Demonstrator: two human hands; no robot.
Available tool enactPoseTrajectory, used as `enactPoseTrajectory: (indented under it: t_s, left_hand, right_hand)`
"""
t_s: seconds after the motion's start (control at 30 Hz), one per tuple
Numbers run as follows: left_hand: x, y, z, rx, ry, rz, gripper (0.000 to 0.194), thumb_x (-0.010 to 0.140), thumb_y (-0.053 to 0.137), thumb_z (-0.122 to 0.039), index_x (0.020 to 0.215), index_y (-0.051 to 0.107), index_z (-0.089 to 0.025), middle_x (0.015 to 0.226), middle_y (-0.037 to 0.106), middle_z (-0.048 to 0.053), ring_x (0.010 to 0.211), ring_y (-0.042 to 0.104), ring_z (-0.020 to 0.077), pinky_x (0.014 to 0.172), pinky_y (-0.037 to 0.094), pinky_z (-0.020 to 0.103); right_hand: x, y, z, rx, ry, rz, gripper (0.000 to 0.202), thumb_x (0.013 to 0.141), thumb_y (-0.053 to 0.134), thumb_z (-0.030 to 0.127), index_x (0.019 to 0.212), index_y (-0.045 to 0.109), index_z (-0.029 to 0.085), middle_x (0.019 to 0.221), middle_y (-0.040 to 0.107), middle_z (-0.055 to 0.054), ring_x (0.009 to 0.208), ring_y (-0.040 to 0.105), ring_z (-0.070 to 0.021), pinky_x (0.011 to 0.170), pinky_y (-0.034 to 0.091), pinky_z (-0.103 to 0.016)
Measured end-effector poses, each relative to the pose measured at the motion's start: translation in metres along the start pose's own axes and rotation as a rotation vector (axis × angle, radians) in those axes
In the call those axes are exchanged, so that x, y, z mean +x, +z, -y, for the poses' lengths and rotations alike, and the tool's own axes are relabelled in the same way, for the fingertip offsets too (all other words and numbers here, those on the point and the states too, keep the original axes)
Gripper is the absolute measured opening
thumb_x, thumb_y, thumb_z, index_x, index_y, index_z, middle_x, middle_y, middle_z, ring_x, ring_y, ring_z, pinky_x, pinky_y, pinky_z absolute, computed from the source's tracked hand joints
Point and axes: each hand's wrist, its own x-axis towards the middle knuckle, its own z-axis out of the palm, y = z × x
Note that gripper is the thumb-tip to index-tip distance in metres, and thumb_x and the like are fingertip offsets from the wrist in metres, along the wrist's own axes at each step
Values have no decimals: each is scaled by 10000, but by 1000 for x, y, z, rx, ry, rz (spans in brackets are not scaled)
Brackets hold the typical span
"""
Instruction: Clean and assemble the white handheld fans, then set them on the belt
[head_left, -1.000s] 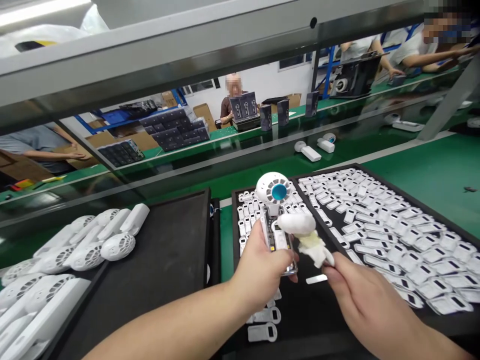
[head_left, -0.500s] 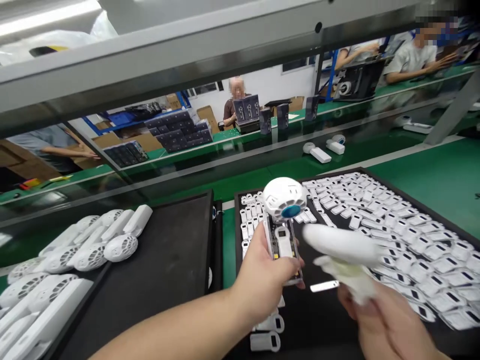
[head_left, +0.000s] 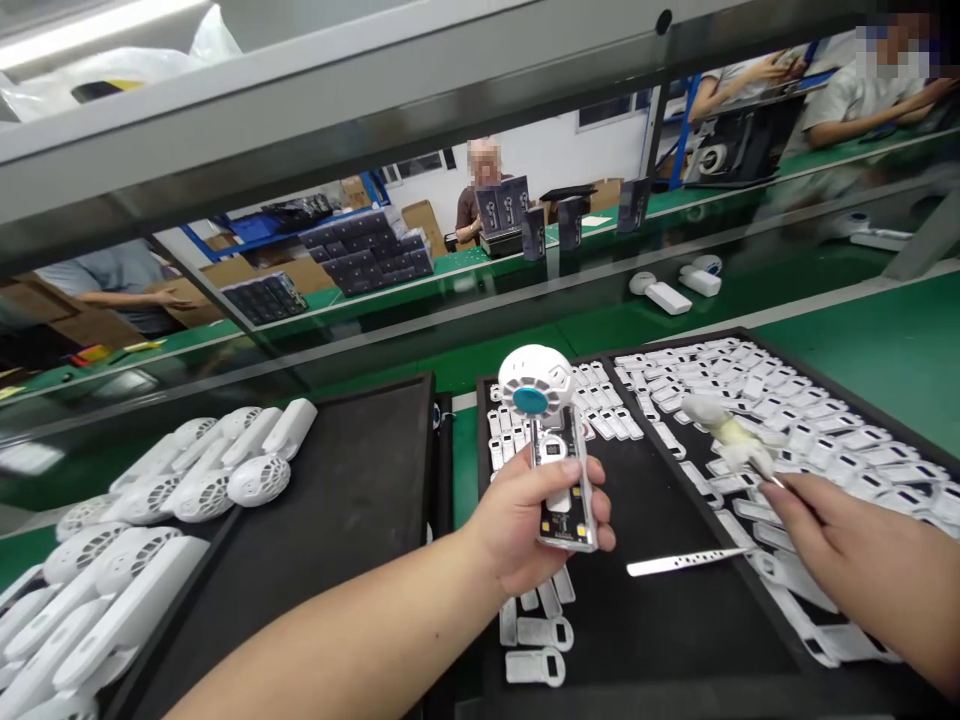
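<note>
My left hand (head_left: 529,510) grips a handheld fan (head_left: 535,385) by its clear-cased handle. The fan's round white head has a teal centre, and circuit parts with a small display show in the handle. On the right, my right hand (head_left: 832,535) is closed round the thin end of a white, soft-looking wrapped tool (head_left: 739,440) with a yellowish middle. Its exact kind is unclear. That tool is above a tray packed with white panels (head_left: 795,400), apart from the fan. Between the hands, a perforated metal strip (head_left: 686,562), tweezers-like, lies over the black tray (head_left: 637,620).
Finished-looking white fans (head_left: 180,495) lie in rows on a black tray (head_left: 330,500) at left. Two more fans (head_left: 667,294) sit on the green belt beyond. A grey metal beam (head_left: 375,90) crosses overhead. Several people and stacked dark boxes (head_left: 367,250) are across the line.
My right hand has moved right and away from the fan, carrying the wrapped tool with it. In my left hand, the fan's head has turned a little leftward. The view has shifted slightly.
</note>
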Motion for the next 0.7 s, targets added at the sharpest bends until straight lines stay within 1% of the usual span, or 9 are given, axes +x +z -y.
enactPoseTrajectory:
  t_s: [0.13,0.27,0.4,0.47,0.53,0.57,0.6,0.67,0.7]
  left_hand:
    - [3,-2,-1,153,-5,-109,451,600,754,-115,1024,605,-145,817,660,64,687,654,181,650,579,346]
    - [20,-7,-20,378,112,-372,408,617,654,-82,1006,568,-170,903,647,73,695,643,180,558,561,321]
    - [45,-21,-73,511,345,-573,458,767,605,-125,1218,529,-148,1054,655,138,799,676,195,635,565,315]
    - [45,-30,-105,554,469,-660,615,837,592,-184,1421,399,-178,1299,602,160,1051,669,231,807,573,356]
    - [31,-41,-134,681,583,-745,719,859,616,-245,1511,314,-206,1515,468,124,1337,514,243,1037,476,372]
    - [19,-47,-146,815,641,-792,743,843,650,-266,1513,336,-206,1579,406,93,1432,407,250,1132,383,375]
    - [4,-55,-158,1152,694,-852,755,830,667,-328,1503,369,-162,1595,391,98,1469,350,288,1175,320,403]
    - [-29,-76,-178,1781,665,-966,765,785,674,-451,1438,463,-112,1549,464,102,1460,342,378,1197,238,499]
    - [-47,-90,-186,1956,640,-1048,744,774,649,-509,1383,509,-105,1514,503,100,1454,335,419,1178,234,540]
  right_hand:
    - [14,4,-2,-210,14,124,325,964,452,513,744,526,286,486,574,-26,353,526,-216,370,282,-286]
    - [22,14,-15,-289,91,170,348,1010,405,426,716,514,277,518,590,-52,409,562,-225,406,327,-316]
    - [34,17,-11,-420,0,141,276,975,469,347,920,654,149,807,685,-173,711,677,-333,613,501,-432]
    - [39,16,12,-389,-89,173,345,968,459,299,1103,646,42,1006,671,-258,925,654,-405,790,509,-538]
    - [40,19,46,-249,-201,311,377,970,406,212,1203,617,4,1141,645,-283,1051,614,-406,903,480,-580]
    - [39,22,65,-173,-276,404,366,959,404,169,1220,627,43,1184,651,-247,1088,609,-365,948,480,-543]
    - [38,27,82,-106,-347,485,371,939,422,129,1241,636,101,1240,652,-193,1127,601,-313,992,476,-481]
    - [35,39,110,-1,-481,621,457,892,453,62,1295,628,186,1363,618,-100,1188,574,-238,1021,466,-371]
    - [34,45,120,37,-529,669,510,871,458,36,1327,612,204,1416,587,-77,1209,559,-226,1020,462,-348]
